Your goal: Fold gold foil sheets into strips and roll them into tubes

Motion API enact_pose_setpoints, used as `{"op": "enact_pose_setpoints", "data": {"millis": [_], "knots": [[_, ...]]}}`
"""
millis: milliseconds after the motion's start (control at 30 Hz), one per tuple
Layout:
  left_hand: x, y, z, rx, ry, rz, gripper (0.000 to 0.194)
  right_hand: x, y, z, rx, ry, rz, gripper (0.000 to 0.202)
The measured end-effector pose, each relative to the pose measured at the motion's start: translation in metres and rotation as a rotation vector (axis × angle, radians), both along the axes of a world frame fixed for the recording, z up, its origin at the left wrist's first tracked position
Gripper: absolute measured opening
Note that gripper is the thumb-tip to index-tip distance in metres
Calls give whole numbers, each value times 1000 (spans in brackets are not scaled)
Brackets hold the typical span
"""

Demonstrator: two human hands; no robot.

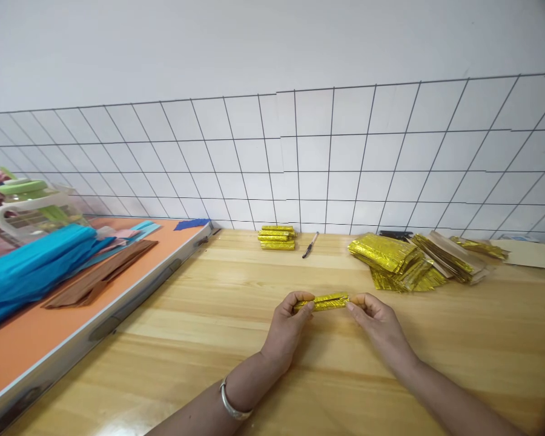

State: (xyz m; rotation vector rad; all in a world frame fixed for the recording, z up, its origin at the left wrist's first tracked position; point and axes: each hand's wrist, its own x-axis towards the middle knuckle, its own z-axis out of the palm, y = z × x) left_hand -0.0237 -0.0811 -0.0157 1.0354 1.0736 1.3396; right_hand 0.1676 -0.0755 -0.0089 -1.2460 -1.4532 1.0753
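Note:
Between my two hands is a narrow folded strip of shiny gold paper [329,301], held just above the wooden table. My left hand [290,321] pinches its left end between thumb and fingers. The right end sits in the pinch of my right hand [376,318]. A lengthwise gap shows along the strip's upper side. Farther back lies a small stack of gold paper rolls [277,238], and a pen [310,245] rests beside it. Off to the right is a loose pile of flat gold paper sheets [386,254].
An orange board [163,248] with a raised edge covers the left side, bearing blue crepe paper [36,260], brown paper [102,275] and a green-lidded clear jug [40,209]. Brown card [533,253] lies at the far right. A white wall with a black grid [313,151] stands behind.

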Motion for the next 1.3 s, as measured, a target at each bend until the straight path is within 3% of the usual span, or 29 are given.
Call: {"op": "enact_pose_setpoints", "data": {"millis": [367, 933, 1300], "knots": [[2, -1, 3, -25, 45, 12, 24, 2, 2, -9, 211, -191, -33, 24], [-2, 1, 0, 29, 63, -44, 20, 4, 5, -6, -66, 0, 13, 32], [-11, 9, 0, 43, 112, -123, 22, 4, 4, -6, -122, 132, 58, 31]]}}
